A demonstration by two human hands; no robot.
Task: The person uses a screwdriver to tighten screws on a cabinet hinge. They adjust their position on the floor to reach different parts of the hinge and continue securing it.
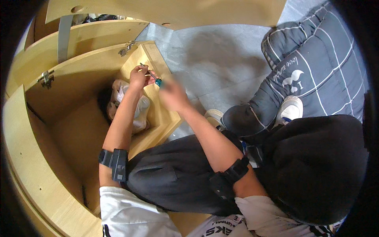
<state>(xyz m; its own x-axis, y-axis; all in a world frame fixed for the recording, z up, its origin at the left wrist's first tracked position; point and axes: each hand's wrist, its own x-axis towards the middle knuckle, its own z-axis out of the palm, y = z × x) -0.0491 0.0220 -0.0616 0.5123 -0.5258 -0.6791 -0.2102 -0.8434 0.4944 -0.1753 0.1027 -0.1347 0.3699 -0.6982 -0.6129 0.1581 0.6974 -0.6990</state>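
A big, pale yellow wooden box [67, 134] is open, with a crinkly, see-through plastic bag [142, 112] inside. The bare right hand [173, 98] is blurry, but its grip looks closed around a thin screwdriver [152, 76] with a grey metal rod and blue-green handle. The bare left hand [139, 77] has bent fingers by the rod; I cannot tell if they pinch. A loose hold could let the screwdriver slip and poke those fingers, or drop into the box. It looks straight, and sits tilted between the hands.

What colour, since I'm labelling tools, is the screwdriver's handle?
The screwdriver's handle looks teal where it shows, in the head view.
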